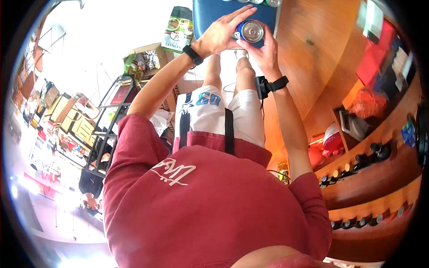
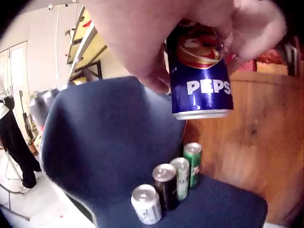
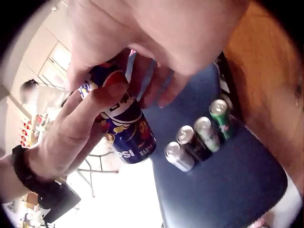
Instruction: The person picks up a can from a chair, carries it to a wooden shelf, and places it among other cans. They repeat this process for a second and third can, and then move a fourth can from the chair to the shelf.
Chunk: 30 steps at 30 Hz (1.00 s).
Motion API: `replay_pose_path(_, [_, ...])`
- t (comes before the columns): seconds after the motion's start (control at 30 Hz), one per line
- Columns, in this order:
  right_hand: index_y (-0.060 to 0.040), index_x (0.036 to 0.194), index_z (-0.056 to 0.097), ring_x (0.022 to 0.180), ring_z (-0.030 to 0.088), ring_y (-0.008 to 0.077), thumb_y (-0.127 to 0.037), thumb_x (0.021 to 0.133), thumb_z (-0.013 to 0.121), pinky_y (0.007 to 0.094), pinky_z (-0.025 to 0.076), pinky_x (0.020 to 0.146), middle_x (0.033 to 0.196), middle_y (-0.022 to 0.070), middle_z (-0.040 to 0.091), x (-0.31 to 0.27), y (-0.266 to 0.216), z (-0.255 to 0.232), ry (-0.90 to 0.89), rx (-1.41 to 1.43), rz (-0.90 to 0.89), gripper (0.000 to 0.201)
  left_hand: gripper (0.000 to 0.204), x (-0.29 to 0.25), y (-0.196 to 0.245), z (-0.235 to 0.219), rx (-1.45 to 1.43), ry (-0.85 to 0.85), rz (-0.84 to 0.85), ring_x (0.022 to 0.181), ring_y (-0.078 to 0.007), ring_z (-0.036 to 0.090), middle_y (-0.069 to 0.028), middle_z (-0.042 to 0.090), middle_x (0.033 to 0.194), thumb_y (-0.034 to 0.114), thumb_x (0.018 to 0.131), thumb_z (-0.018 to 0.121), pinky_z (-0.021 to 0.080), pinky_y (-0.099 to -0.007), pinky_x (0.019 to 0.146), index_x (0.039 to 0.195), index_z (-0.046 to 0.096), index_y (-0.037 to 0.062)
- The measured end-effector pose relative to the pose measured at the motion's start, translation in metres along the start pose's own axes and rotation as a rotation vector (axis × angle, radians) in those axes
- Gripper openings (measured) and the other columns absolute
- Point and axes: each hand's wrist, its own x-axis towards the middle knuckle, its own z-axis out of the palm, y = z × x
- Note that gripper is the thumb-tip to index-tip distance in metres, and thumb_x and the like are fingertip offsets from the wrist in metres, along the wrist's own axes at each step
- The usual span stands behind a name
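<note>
I have both hands, left hand (image 1: 220,33) and right hand (image 1: 263,51), wrapped round the Pepsi can (image 1: 249,31) (slick, dentable, probably full), best gripped mid-wall.

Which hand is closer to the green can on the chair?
Neither clearly: both the left hand and right hand hold the Pepsi can above the green can.

Place looked like small shop or bar. Curved wooden counter (image 1: 321,53) ran along right, with tiered wooden shelves (image 1: 371,178) carrying rows of dark bottles (image 1: 357,221). Black metal rack (image 1: 105,129) at left held boxed goods; cluttered bright merchandise (image 1: 49,147) lay beyond. Four drink cans (image 2: 168,187) stood on blue upholstered chair seat (image 2: 109,142).
</note>
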Motion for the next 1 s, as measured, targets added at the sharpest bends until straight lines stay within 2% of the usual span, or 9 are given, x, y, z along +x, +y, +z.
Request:
replay_pose_path(0.17, [0.0000,0.125,0.060,0.109,0.066,0.0262,-0.024,0.080,0.090,0.0354,0.053,0.093,0.121,0.0130,0.064,-0.036,-0.083,-0.040,0.123,0.099,-0.077,0.059,0.100,0.026,0.088,-0.010,-0.141,0.013,0.218,0.141,-0.0400,0.047,-0.0184,0.037,0.162,0.043,0.073,0.086,0.045,-0.0451,0.113,0.155,0.040,0.0097])
replay_pose_path(0.27, [-0.0004,0.135,0.052,0.123,0.059,0.0272,-0.038,0.079,0.090,0.0389,0.048,0.104,0.133,0.0148,0.057,-0.075,-0.125,-0.052,0.230,0.200,-0.137,0.077,0.106,0.032,0.148,-0.016,-0.185,0.019,0.413,0.143,-0.0411,0.045,-0.0223,0.031,0.164,0.043,0.066,0.089,0.042,-0.0452,0.116,0.154,0.042,0.0081])
replay_pose_path(0.3, [-0.0007,0.137,0.050,0.126,0.056,0.0273,-0.040,0.079,0.088,0.0408,0.045,0.107,0.135,0.0150,0.055,-0.090,-0.149,-0.053,0.288,0.233,-0.142,0.080,0.112,0.030,0.168,-0.016,-0.199,-0.041,0.445,0.149,-0.0441,0.035,-0.0285,0.028,0.163,0.060,0.069,0.084,0.038,-0.0474,0.118,0.153,0.041,-0.0002])
replay_pose_path(0.33, [-0.0007,0.139,0.047,0.126,0.056,0.0256,-0.038,0.080,0.088,0.0403,0.045,0.108,0.137,0.0142,0.055,-0.114,-0.162,-0.059,0.318,0.266,-0.132,0.081,0.114,0.029,0.192,-0.012,-0.197,-0.044,0.518,0.147,-0.0454,0.038,-0.0284,0.029,0.163,0.061,0.068,0.084,0.040,-0.0489,0.117,0.155,0.039,0.0021])
replay_pose_path(0.43, [-0.0016,0.143,0.041,0.125,0.055,0.0224,-0.042,0.076,0.090,0.0399,0.045,0.108,0.138,0.0121,0.053,-0.162,-0.218,-0.058,0.438,0.387,-0.067,0.093,0.116,0.012,0.250,-0.003,-0.307,-0.094,0.595,0.142,-0.0446,0.046,-0.0293,0.030,0.163,0.055,0.068,0.089,0.043,-0.0497,0.114,0.158,0.034,0.0072])
replay_pose_path(0.6, [-0.0010,0.143,0.040,0.125,0.054,0.0226,-0.049,0.074,0.089,0.0392,0.046,0.104,0.133,0.0103,0.052,-0.264,-0.250,-0.066,0.566,0.430,-0.042,0.097,0.089,-0.049,0.334,0.036,-0.471,-0.268,0.501,0.137,-0.0437,0.053,-0.0289,0.048,0.151,0.021,0.078,0.088,0.047,-0.0483,0.110,0.152,0.039,0.0088])
replay_pose_path(0.67, [-0.0013,0.143,0.040,0.125,0.054,0.0225,-0.045,0.075,0.089,0.0389,0.045,0.106,0.133,0.0101,0.052,-0.318,-0.260,-0.069,0.640,0.395,-0.047,0.095,0.090,-0.073,0.364,0.064,-0.587,-0.351,0.554,0.135,-0.0388,0.056,-0.0263,0.050,0.151,0.027,0.079,0.089,0.049,-0.0454,0.109,0.151,0.040,0.0074])
replay_pose_path(0.8, [0.0001,0.147,0.032,0.132,0.049,0.0236,-0.040,0.081,0.084,0.0399,0.044,0.108,0.138,0.0129,0.048,-0.443,-0.270,-0.054,0.881,0.468,-0.075,0.093,0.092,-0.135,0.431,0.124,-0.599,-0.709,0.506,0.135,-0.0299,0.055,-0.0162,0.051,0.152,0.037,0.076,0.090,0.044,-0.0412,0.113,0.150,0.045,0.0046])
replay_pose_path(1.0, [-0.0011,0.144,0.036,0.122,0.053,0.0212,-0.049,0.084,0.077,0.0380,0.045,0.104,0.131,0.0109,0.051,-0.643,-0.291,-0.006,1.411,0.346,-0.073,0.087,0.086,-0.278,0.544,0.231,-0.772,-1.191,0.551,0.136,-0.0267,0.052,-0.0146,0.049,0.153,0.004,0.070,0.085,0.041,-0.0403,0.114,0.146,0.045,0.0052])
